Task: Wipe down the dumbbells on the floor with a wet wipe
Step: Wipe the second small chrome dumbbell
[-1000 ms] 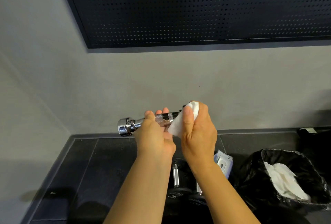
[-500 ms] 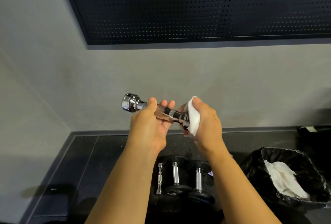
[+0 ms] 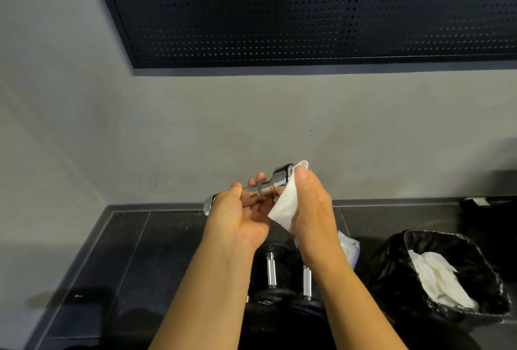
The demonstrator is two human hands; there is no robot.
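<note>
While the left hand (image 3: pixel 240 215) grips the chrome dumbbell bar (image 3: pixel 258 190) aloft, right-hand fingers (image 3: pixel 303 179) press the wet wipe (image 3: pixel 285 207) against its far-right end. Wiping is underway. Next, I judge, the wipe should work along the bar, then on to the dumbbells on the floor (image 3: pixel 282 279).

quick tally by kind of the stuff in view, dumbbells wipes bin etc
chrome dumbbell bar in the hands: 1
black dumbbells on the floor: 2
wet wipe in the right hand: 1
wipes pack: 1
lined bin with used wipes: 1
total: 6
</note>
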